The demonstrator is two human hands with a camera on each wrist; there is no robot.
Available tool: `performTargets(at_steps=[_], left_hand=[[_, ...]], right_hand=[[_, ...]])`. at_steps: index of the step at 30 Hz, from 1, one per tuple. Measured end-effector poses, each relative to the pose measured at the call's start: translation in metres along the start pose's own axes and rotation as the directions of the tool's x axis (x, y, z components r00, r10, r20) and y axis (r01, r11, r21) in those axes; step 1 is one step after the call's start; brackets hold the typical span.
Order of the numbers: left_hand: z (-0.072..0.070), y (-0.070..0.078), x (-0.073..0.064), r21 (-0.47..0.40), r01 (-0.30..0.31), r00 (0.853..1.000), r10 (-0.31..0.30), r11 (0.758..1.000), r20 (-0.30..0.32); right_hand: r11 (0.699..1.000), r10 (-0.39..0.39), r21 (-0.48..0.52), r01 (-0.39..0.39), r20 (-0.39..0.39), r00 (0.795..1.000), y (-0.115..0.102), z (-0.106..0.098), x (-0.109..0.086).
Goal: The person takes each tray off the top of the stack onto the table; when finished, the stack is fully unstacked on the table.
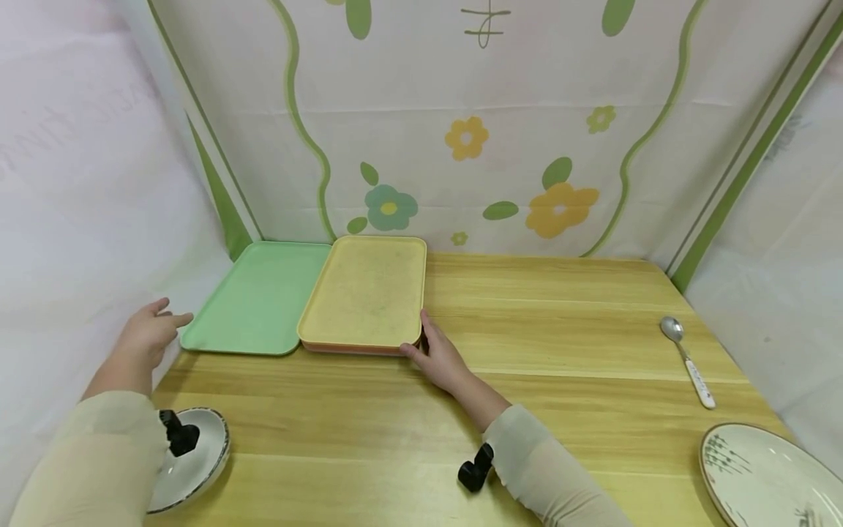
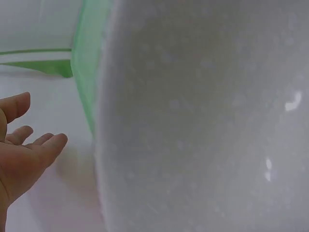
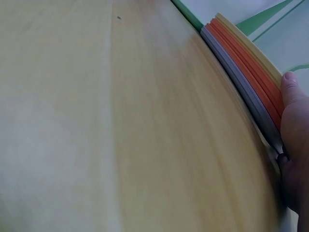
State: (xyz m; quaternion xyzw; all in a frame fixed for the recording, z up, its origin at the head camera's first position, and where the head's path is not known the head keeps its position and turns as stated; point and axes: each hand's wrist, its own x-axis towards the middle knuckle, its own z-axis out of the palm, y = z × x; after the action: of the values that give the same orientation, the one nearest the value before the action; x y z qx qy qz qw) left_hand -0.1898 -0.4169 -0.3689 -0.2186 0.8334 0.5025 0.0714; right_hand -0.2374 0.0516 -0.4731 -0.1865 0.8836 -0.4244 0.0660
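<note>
My right hand (image 1: pixel 443 356) grips the near right corner of a stack of trays, thumb at the front edge and fingers along the right side. A yellow tray (image 1: pixel 369 293) tops the stack; orange trays (image 3: pixel 251 72) and grey ones (image 3: pixel 241 86) show beneath it in the right wrist view. Left of the stack lies a green tray (image 1: pixel 253 300), its right edge against the stack. Beside that tray's near left corner is my left hand (image 1: pixel 146 333), holding nothing, fingers loosely extended.
A white bowl with a dark rim (image 1: pixel 209 454) stands under my left forearm and fills much of the left wrist view. At the right are a spoon (image 1: pixel 688 362) and an oval plate (image 1: pixel 770 476) with a plant pattern. Fabric walls (image 1: pixel 514 88) enclose the wooden table (image 1: pixel 369 439).
</note>
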Motion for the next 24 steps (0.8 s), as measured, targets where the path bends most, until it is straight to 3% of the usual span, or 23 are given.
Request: performTargets(at_steps=[5, 12, 19, 24], left_hand=[[0.013, 0.026, -0.004, -0.044, -0.076, 0.997, 0.075, 0.996, -0.012], [0.042, 0.067, -0.009, -0.082, -0.168, 0.986, 0.167, 0.982, -0.026], [0.079, 0.105, -0.021, -0.113, -0.31, 0.951, 0.308, 0.944, -0.031], [0.109, 0.117, -0.03, -0.186, -0.371, 0.928, 0.367, 0.91, -0.056]], right_hand=[[1.0, 0.003, 0.0, -0.003, -0.003, 1.0, 0.0, -0.001, 0.0], [1.0, 0.009, -0.002, -0.009, -0.006, 1.0, 0.002, -0.001, 0.0], [1.0, 0.012, -0.007, -0.012, -0.01, 1.0, 0.004, -0.002, 0.002], [1.0, 0.018, -0.004, -0.018, -0.009, 1.0, 0.006, -0.001, 0.003]])
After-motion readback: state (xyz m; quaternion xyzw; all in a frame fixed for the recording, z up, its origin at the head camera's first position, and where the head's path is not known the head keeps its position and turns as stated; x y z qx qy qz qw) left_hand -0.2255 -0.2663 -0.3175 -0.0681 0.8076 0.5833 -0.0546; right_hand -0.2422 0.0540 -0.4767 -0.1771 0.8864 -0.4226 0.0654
